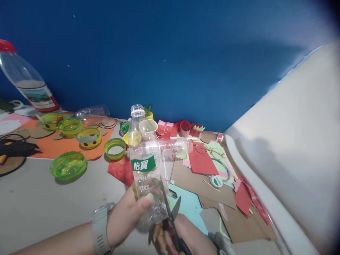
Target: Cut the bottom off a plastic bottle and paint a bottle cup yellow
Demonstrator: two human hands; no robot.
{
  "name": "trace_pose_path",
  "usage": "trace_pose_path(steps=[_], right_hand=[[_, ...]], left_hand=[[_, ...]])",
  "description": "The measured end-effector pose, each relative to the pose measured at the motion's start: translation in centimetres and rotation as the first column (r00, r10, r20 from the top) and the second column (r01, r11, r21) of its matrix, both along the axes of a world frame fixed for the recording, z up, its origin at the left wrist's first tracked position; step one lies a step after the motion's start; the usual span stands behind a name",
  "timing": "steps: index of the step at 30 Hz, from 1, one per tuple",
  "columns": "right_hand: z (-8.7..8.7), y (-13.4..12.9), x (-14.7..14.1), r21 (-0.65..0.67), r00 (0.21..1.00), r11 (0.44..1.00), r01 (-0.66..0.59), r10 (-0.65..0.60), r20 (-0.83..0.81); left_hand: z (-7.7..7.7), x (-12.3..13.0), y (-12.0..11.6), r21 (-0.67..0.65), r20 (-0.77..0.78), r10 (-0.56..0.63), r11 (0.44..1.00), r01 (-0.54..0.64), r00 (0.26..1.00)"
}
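Note:
A clear plastic bottle (pixel 143 165) with a green label and no cap is held upright, leaning slightly left, near the middle of the head view. My left hand (pixel 127 216), with a grey watch at the wrist, is wrapped round its lower part, thumb across the front. Low in the view, my right hand (pixel 170 237) grips black scissors (pixel 175 208), whose blades are spread apart. One blade runs along the bottle's right side; whether it is through the plastic I cannot tell. My right fingers are partly hidden beside the scissors' handles.
Green plastic rings and bowls (pixel 68 165) and orange paper (pixel 61 145) lie to the left, by a black glue gun (pixel 18 147). A large red-capped bottle (pixel 37 92) stands behind them. Cardboard (pixel 202 180), red paper (pixel 203 161) and eyeglasses (pixel 216 152) lie right, beside a white wall.

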State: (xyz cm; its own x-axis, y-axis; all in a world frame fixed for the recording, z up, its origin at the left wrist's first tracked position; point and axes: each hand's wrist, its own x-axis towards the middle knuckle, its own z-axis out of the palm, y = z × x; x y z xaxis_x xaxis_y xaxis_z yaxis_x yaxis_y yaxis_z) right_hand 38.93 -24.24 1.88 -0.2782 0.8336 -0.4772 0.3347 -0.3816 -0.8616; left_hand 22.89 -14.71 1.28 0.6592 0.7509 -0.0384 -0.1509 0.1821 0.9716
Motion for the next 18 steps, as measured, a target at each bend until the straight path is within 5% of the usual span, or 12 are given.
trace_pose_path(steps=[4, 7, 13, 18], right_hand=[[1.0, -0.3, 0.1, 0.191, 0.987, 0.979, 0.068, -0.094, 0.128], [0.6, -0.6, 0.3, 0.207, 0.995, 0.974, 0.09, -0.096, 0.019], [-1.4, -0.8, 0.2, -0.028, 0.912, 0.975, 0.222, -0.217, -0.349], [-1.0, -0.7, 0.2, -0.17, 0.863, 0.952, 0.253, -0.302, -0.404]], left_hand=[[0.5, 0.0, 0.1, 0.071, 0.018, 0.001, 0.997, -0.002, 1.0], [0.9, 0.0, 0.3, 0.09, 0.008, 0.026, 0.996, -0.026, 1.0], [1.0, 0.1, 0.6, 0.094, -0.002, 0.057, 0.994, -0.056, 0.998], [0.5, 0.1, 0.4, 0.113, 0.001, 0.011, 0.994, -0.011, 1.0]])
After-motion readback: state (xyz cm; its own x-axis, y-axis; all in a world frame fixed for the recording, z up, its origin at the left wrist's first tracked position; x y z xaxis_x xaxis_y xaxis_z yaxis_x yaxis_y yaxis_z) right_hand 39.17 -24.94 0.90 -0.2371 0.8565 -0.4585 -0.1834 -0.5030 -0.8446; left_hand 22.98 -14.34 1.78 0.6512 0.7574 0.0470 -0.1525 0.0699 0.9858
